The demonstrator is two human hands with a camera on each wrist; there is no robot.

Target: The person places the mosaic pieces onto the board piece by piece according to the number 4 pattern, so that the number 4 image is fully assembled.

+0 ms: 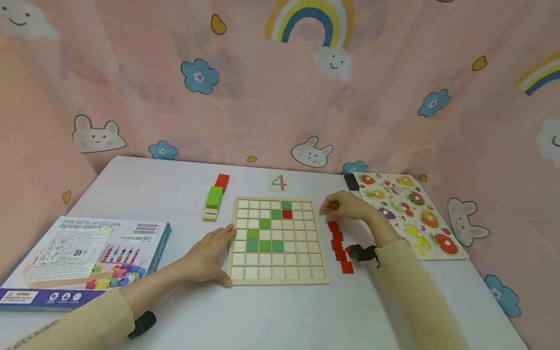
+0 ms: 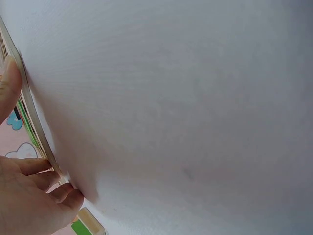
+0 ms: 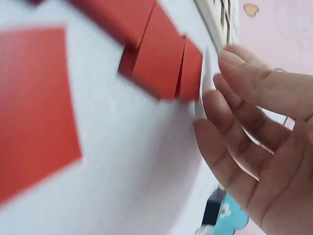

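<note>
A wooden grid board [image 1: 264, 272] lies flat on the white table, with several green tiles [image 1: 265, 245] and one red tile [image 1: 287, 214] in its squares. My left hand [image 1: 214, 255] rests along the board's left edge, thumb near the lower corner and fingers farther up. In the left wrist view, its fingers [image 2: 61, 198] touch that edge. My right hand [image 1: 347, 206] hovers just right of the board, over the far end of a row of loose red tiles [image 1: 340, 255]. Its fingers bend loosely in the right wrist view, and nothing shows between thumb and fingertips.
Behind the board lies a small pattern card [image 1: 279, 183]. Red [image 1: 222, 182] and green blocks [image 1: 214, 198] line up at its upper left. A boxed toy set [image 1: 87, 257] sits at left, a fruit picture board [image 1: 417, 209] at right.
</note>
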